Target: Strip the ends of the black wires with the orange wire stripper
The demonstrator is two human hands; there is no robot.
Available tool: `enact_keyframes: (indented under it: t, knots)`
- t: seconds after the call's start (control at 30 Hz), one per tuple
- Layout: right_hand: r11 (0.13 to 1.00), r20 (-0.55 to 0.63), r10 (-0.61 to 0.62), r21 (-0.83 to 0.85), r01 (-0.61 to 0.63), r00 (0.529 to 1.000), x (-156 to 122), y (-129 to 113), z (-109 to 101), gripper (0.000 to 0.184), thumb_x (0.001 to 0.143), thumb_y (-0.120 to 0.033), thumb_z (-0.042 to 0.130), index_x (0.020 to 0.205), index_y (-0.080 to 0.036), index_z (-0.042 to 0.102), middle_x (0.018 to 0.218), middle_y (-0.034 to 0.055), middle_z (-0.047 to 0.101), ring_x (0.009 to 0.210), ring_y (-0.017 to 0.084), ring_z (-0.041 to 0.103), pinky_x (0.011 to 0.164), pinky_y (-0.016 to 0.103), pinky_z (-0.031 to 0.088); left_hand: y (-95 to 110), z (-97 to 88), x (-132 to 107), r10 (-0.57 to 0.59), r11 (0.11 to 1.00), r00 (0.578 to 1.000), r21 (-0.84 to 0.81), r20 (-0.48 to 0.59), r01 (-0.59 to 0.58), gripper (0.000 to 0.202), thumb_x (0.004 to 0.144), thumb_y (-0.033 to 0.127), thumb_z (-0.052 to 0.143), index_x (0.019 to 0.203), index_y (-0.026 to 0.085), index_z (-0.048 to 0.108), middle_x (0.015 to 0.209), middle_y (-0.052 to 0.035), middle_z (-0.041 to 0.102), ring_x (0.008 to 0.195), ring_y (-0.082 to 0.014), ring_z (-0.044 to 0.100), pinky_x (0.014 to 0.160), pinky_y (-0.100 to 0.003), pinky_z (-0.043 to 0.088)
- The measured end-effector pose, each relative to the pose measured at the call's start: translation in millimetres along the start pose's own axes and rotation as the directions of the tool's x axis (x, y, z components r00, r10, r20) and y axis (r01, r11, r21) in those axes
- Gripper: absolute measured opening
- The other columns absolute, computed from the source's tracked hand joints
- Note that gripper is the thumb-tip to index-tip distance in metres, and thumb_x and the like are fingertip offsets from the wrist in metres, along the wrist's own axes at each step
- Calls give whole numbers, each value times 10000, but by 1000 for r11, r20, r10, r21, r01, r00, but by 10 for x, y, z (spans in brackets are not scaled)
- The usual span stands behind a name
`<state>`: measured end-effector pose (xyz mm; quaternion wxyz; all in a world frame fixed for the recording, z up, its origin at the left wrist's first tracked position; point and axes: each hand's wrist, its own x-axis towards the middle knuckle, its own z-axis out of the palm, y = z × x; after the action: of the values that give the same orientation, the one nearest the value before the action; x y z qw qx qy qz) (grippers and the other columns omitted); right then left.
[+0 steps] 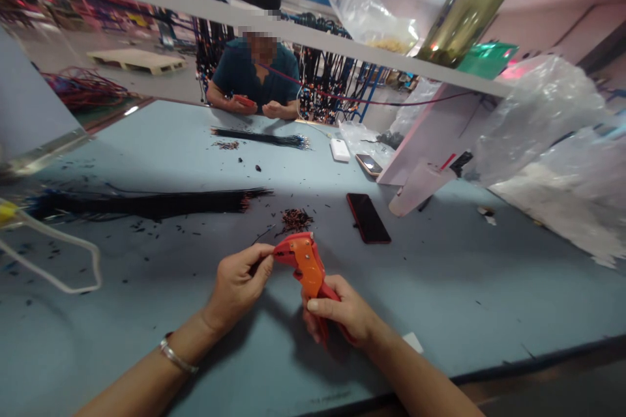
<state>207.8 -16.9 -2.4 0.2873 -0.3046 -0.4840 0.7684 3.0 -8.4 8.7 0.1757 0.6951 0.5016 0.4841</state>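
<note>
Head view. Found the right hand (337,309) wrapped round the handles of a red-and-orange hand tool (308,267), held above the worktop (391,300), nose toward the left hand (244,277). Noted thumb and fingertips of the latter pinched together at that nose, likely on a thin wire, hidden by the fingers. Cannot tell its depth in the opening. Noted also, beyond the tool, a pile of small clippings (295,220) and, farther left, a long bundle of black wires (147,204). Judged advisable: present the piece straight, not slanted; brace the right wrist; hold fingertips clear of the opening before squeezing; squeeze evenly in one stroke; release fully before drawing back, without twisting.
</note>
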Motion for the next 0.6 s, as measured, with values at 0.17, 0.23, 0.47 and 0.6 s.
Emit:
enact_keyframes:
  t: [0.17, 0.23, 0.47, 0.6]
  knots:
    - [1000, -11, 3, 0, -3, 1000, 19, 12, 34, 338, 723, -428, 705, 693, -150, 515, 507, -15, 560, 384, 97, 507, 356, 182, 383, 2, -3, 0, -2, 1000, 1000, 20, 11, 2, 192, 858, 204, 500, 826, 165, 686, 646, 26, 673, 534, -87, 566, 526, -156, 432]
    - [1000, -21, 9, -8, -9, 1000, 21, 13, 40, 346, 715, -436, 710, 691, -149, 518, 502, -15, 561, 381, 99, 510, 343, 177, 377, 6, -4, -1, -3, 1000, 1000, 29, 7, 3, 196, 860, 206, 497, 824, 164, 685, 645, 25, 676, 529, -86, 566, 525, -156, 433]
    - [999, -51, 13, 33, -11, 999, 33, 49, 42, 380, 686, -462, 734, 660, -154, 512, 443, -39, 522, 329, 79, 459, 304, 162, 337, 4, 7, 2, -5, 999, 1000, 33, -16, 5, 185, 852, 216, 508, 824, 159, 682, 658, 15, 686, 550, -96, 593, 543, -162, 451]
    - [998, -97, 14, 68, -7, 995, 57, 39, 60, 386, 665, -450, 752, 624, -163, 497, 393, -61, 476, 289, 69, 412, 266, 155, 299, 3, 29, 16, -42, 999, 999, 26, -19, 43, 185, 853, 223, 507, 811, 160, 675, 663, 15, 678, 564, -99, 590, 550, -164, 454]
